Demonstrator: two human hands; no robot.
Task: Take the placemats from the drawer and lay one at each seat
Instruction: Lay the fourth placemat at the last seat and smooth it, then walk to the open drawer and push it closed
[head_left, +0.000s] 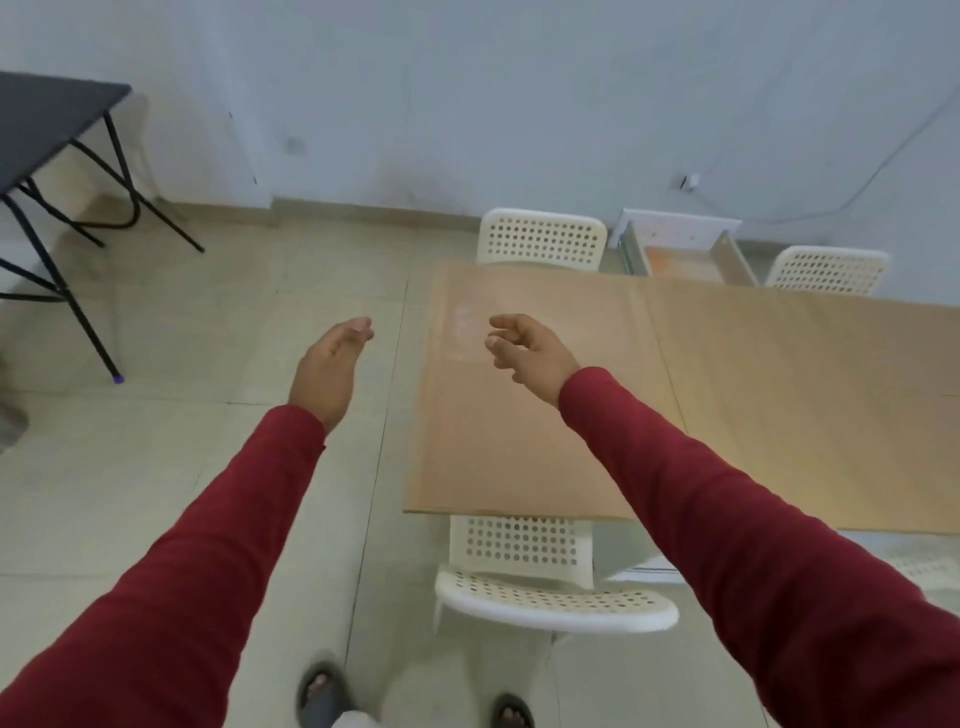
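A light wooden table fills the right half of the view. Past its far edge an open white drawer stands pulled out, with something orange lying flat inside it. My left hand is stretched out over the floor left of the table, fingers loosely apart and holding nothing. My right hand hovers above the table's left end, fingers curled apart, also holding nothing. Both arms wear red sleeves. No placemat lies on the tabletop that I can see.
White perforated chairs stand at the table: one at the near edge, two at the far edge. A black folding table stands at the far left on the tiled floor. A cable runs along the wall.
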